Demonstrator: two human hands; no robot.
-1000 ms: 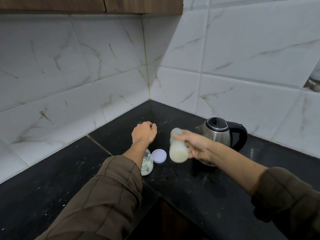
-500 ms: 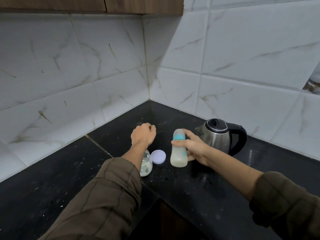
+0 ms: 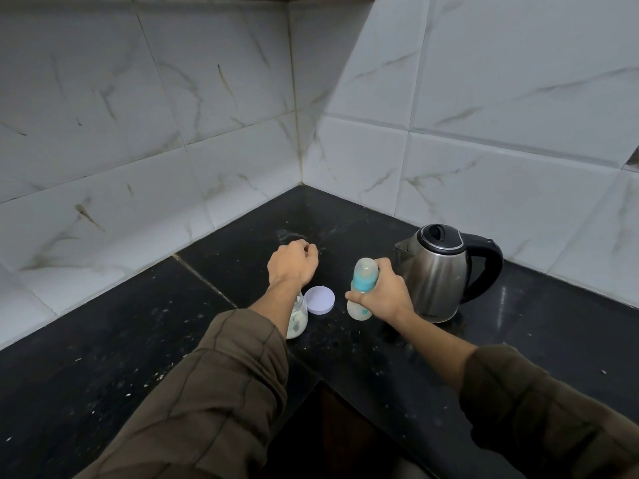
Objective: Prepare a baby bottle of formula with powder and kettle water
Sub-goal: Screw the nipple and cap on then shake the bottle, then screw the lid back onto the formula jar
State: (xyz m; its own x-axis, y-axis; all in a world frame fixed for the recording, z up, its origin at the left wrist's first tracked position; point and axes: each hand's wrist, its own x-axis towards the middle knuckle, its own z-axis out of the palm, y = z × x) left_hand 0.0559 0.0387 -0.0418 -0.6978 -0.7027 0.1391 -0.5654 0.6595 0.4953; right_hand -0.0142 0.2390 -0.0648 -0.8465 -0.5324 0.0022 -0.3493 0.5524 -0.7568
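Note:
My right hand grips a baby bottle with a blue collar, a clear cap and milky liquid inside; the bottle stands on the black counter, tilted slightly. My left hand hovers above the counter with its fingers curled, holding nothing that I can see. Under my left forearm stands a small glass jar with white powder in it, partly hidden. Its lilac round lid lies flat between the jar and the bottle. A steel kettle with a black lid and handle stands just right of my right hand.
White marble-look tiles close the corner behind the counter. The counter's inner edge drops away at the bottom centre. White specks are scattered over the left part of the counter.
My right hand held the bottle blurred in the air a second ago; it has brought it down onto the counter. The left hand has barely moved.

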